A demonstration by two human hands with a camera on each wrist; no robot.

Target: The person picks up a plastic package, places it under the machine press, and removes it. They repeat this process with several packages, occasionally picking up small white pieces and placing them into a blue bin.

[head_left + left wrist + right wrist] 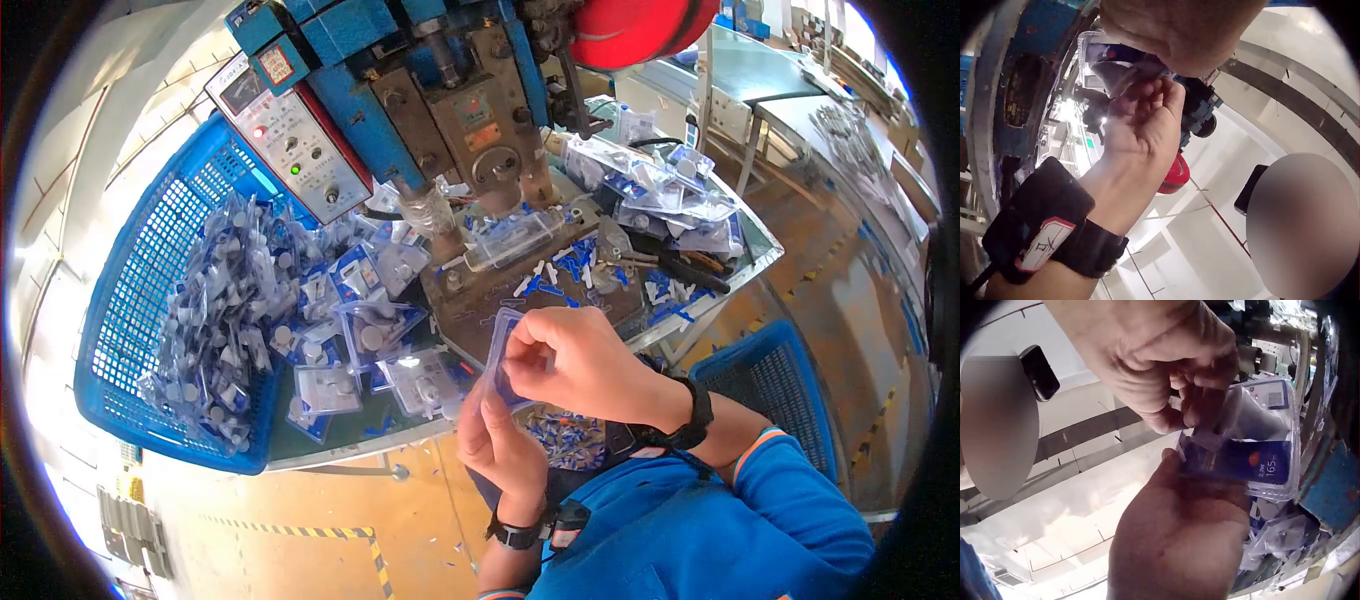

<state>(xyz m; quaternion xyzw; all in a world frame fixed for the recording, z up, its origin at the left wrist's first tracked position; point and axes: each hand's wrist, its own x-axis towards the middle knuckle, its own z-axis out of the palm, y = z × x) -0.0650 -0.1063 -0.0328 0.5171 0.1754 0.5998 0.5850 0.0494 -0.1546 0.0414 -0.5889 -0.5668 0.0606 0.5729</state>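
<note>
A clear blister pack (497, 345) with a blue printed card stands tilted between both hands, over the table's front edge. My left hand (502, 452) grips its lower end, thumb on one side; in the right wrist view that palm lies under the pack (1272, 464). My right hand (570, 355) has its fingers curled at the pack's face, the fingertips pinching clear plastic near one end. A pale rounded thing (1260, 422) sits inside the pack, beside printing that reads 2.2W and 165. In the left wrist view the right hand (1144, 122) partly covers the pack.
A blue press (490, 110) with a control box (300, 140) stands behind the hands. Blue and white scraps (570, 265) litter its base. A blue basket (130, 300) heaped with packs is at left, more packs (660, 190) at right. Another basket (780, 380) stands below right.
</note>
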